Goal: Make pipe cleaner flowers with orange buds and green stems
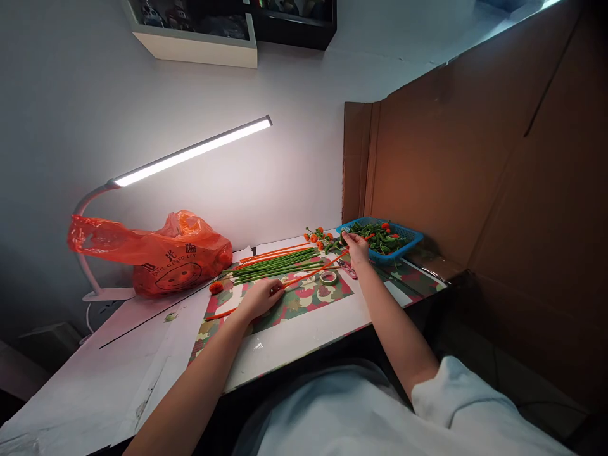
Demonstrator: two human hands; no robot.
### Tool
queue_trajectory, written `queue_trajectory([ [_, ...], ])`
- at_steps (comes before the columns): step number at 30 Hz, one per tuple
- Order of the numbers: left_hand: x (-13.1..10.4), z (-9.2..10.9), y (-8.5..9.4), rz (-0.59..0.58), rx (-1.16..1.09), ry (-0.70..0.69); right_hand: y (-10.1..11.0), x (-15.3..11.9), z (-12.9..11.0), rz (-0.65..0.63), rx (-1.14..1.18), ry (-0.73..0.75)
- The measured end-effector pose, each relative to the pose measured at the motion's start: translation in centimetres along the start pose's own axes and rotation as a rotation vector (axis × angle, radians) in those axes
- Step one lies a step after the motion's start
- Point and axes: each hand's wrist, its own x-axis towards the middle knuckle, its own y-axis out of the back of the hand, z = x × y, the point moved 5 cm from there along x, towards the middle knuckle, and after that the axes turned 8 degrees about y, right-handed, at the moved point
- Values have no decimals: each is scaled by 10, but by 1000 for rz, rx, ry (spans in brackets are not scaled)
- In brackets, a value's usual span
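Head view: the thin orange strip [313,272] is stretched between the 2 hands, its long axis slanting from the left hand [263,297] away from the body and toward the right. The left hand is closed in a fingertip pinch at the near part of the strip, palm down over the patterned mat [304,303]. The right hand [357,248] is also closed, its fingers gripping the strip farther out, beside the blue basket [417,238]; a bit of orange shows past those fingers, though whether it is the same strip I cannot tell. So the left hand is the nearer to the torso, the right the farther

The green stems [273,266] lie beyond the strip, at a shallower slant across the table. The tape roll [329,278] sits on the body side of the strip, between the hands and closer to the right. The scissors [348,270] lie just beside the right hand, and the loose orange flower head [216,288] is left of the left hand, apart from it
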Motion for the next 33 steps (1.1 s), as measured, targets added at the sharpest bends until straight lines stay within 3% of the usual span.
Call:
queue_trajectory([
  [5,1,-1,-1,-14,6,0,-1,-2,-4,8,109,-119],
  [9,1,-1,-2,-17,11,-6,-15,-12,-12,-118,507,-456],
  [11,1,-2,-2,-14,14,-2,-19,-18,-18,-200,651,-546],
  [18,2,-2,-3,-23,11,2,-21,-30,-14,-384,649,-744],
  [23,1,0,-2,-19,1,-5,-23,-31,-18,-358,738,-773],
  [27,1,1,0,-14,-6,1,-22,-28,-28,-337,831,-633],
  [33,-1,4,2,-7,-13,2,-19,-25,-30,-329,667,-494],
])
